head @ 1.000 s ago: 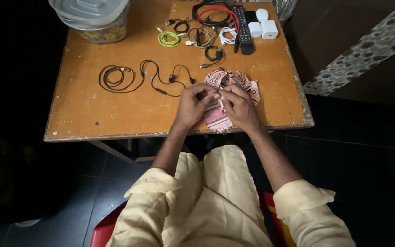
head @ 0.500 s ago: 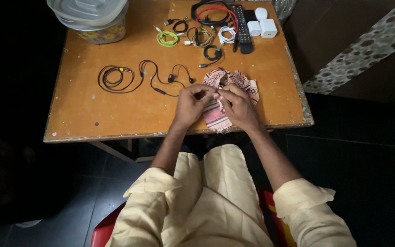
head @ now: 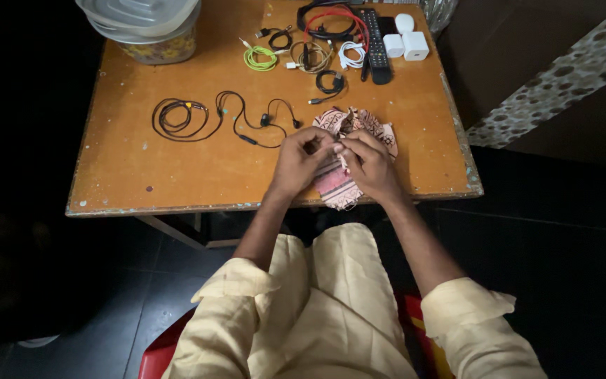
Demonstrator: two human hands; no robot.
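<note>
A pink patterned cloth pouch (head: 338, 186) lies near the front edge of the orange wooden table (head: 128, 175). My left hand (head: 297, 161) and my right hand (head: 367, 163) both rest on it, fingertips pinched together at its drawstring near the middle. Most of the pouch's centre is hidden under my hands. Black wired earphones (head: 208, 119) lie coiled to the left of my left hand, apart from it.
At the back of the table lie a green cable (head: 259, 59), small black and white cables (head: 330, 83), a red cable (head: 331, 15), a black remote (head: 374, 43) and two white chargers (head: 405, 45). Stacked plastic containers (head: 145, 24) stand back left. Dark floor surrounds the table.
Both hands stay on the pouch; the fingers have shifted slightly as they work its drawstring. Nothing else on the table has moved.
</note>
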